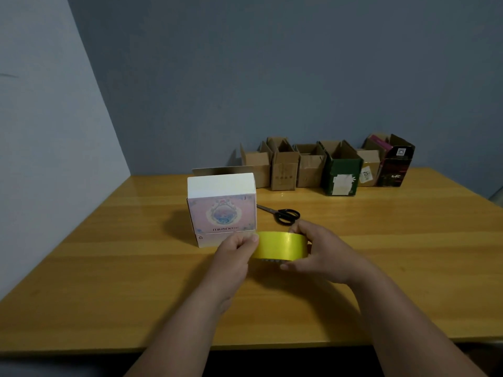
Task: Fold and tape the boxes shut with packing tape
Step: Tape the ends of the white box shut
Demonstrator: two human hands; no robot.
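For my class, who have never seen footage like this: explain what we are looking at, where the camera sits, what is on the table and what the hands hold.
There is no machine: a person wears one camera on the head, looking down at their own arms. The left hand pinches the edge of a yellow tape roll; the right hand grips its other side. On the wooden table stand a closed pink-and-white box, black-handled scissors, and a row of open boxes by the wall.

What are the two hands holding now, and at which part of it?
Both hold the tape roll. The right hand grips its right side, fingers over the top and thumb beneath; the left hand pinches its left edge.
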